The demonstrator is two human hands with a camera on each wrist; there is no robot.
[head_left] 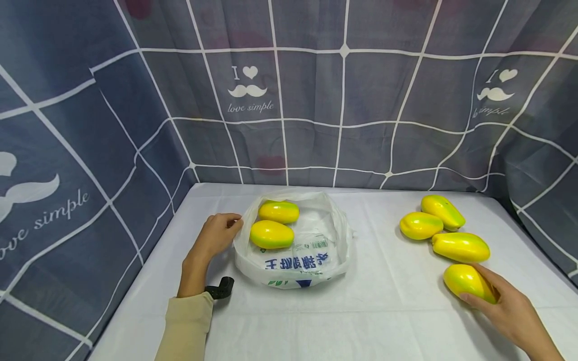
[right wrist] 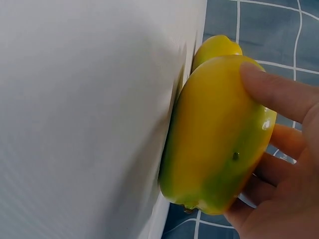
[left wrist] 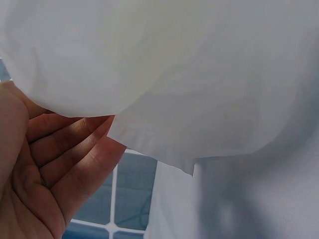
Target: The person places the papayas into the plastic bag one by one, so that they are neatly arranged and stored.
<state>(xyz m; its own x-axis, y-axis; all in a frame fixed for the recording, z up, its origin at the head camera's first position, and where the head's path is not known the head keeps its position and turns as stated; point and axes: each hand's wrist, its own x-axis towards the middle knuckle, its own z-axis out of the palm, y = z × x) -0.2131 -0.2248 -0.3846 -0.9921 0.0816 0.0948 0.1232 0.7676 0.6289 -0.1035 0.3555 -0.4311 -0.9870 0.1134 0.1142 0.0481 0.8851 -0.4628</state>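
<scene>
At the right side of the table, my right hand [head_left: 515, 308] grips a yellow-green papaya [head_left: 469, 283], thumb on one side and fingers on the other; the right wrist view shows this papaya [right wrist: 214, 134] close up against the white surface. Just beyond it lie three more papayas, the nearest one [head_left: 460, 246] lengthwise. My left hand [head_left: 218, 234] holds the left rim of a white plastic bag [head_left: 340, 240], its fingers partly behind the thin film [left wrist: 199, 99] in the left wrist view. Inside the wide-open bag, two papayas [head_left: 272, 234] lie side by side.
A white cloth [head_left: 384, 326] covers the table. Dark grey-blue curtains [head_left: 311, 90] with white grid lines stand behind it and along both sides. A black strap mount [head_left: 221, 288] sits at the left wrist, by the beige sleeve.
</scene>
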